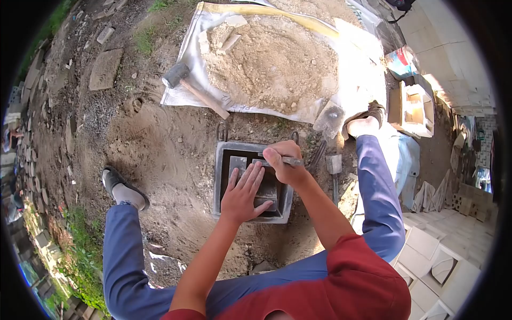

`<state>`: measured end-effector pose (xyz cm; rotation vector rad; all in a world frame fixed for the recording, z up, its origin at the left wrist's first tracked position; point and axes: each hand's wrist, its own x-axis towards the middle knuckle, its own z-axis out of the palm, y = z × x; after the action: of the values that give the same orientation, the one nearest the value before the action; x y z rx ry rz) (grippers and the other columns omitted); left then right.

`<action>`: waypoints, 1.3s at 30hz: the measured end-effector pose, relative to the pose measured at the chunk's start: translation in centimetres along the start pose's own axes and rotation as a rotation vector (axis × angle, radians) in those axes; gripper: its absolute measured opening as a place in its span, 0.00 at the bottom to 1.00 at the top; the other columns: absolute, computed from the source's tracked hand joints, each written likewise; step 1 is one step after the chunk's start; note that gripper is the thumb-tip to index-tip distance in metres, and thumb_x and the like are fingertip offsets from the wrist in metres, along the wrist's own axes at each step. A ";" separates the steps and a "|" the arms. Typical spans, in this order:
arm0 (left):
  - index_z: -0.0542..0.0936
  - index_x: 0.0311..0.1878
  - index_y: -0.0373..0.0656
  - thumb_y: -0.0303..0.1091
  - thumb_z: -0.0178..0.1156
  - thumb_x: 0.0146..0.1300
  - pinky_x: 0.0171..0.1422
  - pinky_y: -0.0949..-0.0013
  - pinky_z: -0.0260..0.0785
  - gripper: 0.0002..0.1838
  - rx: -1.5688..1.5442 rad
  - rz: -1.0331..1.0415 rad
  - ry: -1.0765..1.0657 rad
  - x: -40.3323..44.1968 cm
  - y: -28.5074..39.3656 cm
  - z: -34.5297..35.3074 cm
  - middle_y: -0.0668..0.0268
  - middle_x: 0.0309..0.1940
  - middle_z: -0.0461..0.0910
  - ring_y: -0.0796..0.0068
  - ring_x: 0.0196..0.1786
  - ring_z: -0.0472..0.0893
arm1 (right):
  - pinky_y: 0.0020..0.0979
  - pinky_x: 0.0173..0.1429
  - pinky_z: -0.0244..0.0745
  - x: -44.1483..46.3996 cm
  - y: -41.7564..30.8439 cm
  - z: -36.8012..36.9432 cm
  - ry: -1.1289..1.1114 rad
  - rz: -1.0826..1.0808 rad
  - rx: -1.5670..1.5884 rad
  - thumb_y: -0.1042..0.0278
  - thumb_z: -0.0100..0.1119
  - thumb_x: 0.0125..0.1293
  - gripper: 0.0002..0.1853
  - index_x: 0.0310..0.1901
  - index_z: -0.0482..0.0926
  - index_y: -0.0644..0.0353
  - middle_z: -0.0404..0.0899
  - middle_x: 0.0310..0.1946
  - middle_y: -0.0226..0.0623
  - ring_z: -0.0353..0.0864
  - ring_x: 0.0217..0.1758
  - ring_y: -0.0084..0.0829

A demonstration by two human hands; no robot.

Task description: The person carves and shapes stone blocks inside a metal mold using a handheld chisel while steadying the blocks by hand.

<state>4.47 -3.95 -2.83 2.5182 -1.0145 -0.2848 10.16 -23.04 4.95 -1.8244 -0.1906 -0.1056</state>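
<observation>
A square grey metal mould [217, 186] with loop handles at its far side lies on the dirt in front of me. Inside it is a dark flat plate [268, 188]. My left hand [244, 194] rests on this plate, fingers stretched and spread, holding nothing. Over the mould's far right part, my right hand [285, 162] is closed around a grey rod-like tool [293, 161]. One end of the tool sticks out to the right of the fist; its other end is partly hidden, so its exact kind is unclear.
A sledge hammer [176, 76] lies on the edge of a white sack sheet [189, 50] bearing a sand heap [277, 64]. Right of the mould lie thin metal rods [318, 154] and a small flat-bladed tool [334, 164]. A hollow block [417, 111] stands beyond my right foot.
</observation>
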 end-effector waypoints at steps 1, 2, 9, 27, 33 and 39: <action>0.59 0.80 0.44 0.67 0.58 0.63 0.86 0.48 0.41 0.50 -0.021 -0.007 -0.010 0.0 0.0 0.0 0.64 0.82 0.57 0.68 0.83 0.56 | 0.35 0.25 0.64 0.6 0.7 0.1 -0.015 0.009 0.028 0.66 0.55 0.74 0.20 0.23 0.74 0.66 0.69 0.15 0.42 0.68 0.16 0.33; 0.59 0.80 0.44 0.67 0.58 0.63 0.86 0.48 0.41 0.50 -0.018 -0.007 0.009 0.3 -0.1 0.1 0.64 0.81 0.57 0.68 0.83 0.56 | 0.34 0.26 0.65 0.7 1.2 0.2 -0.024 0.007 0.056 0.67 0.56 0.73 0.18 0.24 0.75 0.67 0.70 0.16 0.42 0.69 0.16 0.33; 0.60 0.80 0.44 0.68 0.57 0.63 0.86 0.48 0.41 0.50 -0.016 -0.006 -0.011 0.1 -0.3 0.2 0.65 0.81 0.57 0.69 0.83 0.57 | 0.33 0.25 0.64 0.0 0.3 0.9 -0.031 -0.084 0.005 0.68 0.56 0.73 0.18 0.24 0.76 0.68 0.69 0.16 0.41 0.67 0.17 0.38; 0.63 0.78 0.41 0.68 0.57 0.63 0.86 0.46 0.41 0.49 -0.037 0.015 0.062 -0.3 -0.1 0.0 0.60 0.79 0.62 0.65 0.81 0.60 | 0.33 0.25 0.54 1.6 1.3 1.9 -0.056 0.063 0.080 0.60 0.53 0.74 0.24 0.21 0.67 0.66 0.59 0.14 0.31 0.56 0.19 0.25; 0.63 0.77 0.39 0.66 0.59 0.63 0.86 0.46 0.41 0.49 -0.074 0.027 0.080 -0.2 -0.3 0.0 0.59 0.78 0.63 0.64 0.82 0.60 | 0.35 0.25 0.59 0.2 0.1 1.5 -0.024 0.086 0.055 0.64 0.56 0.75 0.23 0.21 0.71 0.67 0.62 0.14 0.39 0.60 0.18 0.26; 0.69 0.72 0.36 0.66 0.58 0.64 0.85 0.43 0.42 0.46 -0.036 0.045 0.094 0.5 -0.5 0.1 0.57 0.76 0.66 0.62 0.81 0.60 | 0.33 0.26 0.63 0.7 -0.4 2.1 0.087 0.032 -0.061 0.63 0.56 0.75 0.23 0.21 0.73 0.66 0.66 0.14 0.39 0.64 0.18 0.26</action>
<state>5.11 -4.04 -3.17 2.4482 -1.0186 -0.1686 10.74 -20.82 4.95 -1.8787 -0.0985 -0.1694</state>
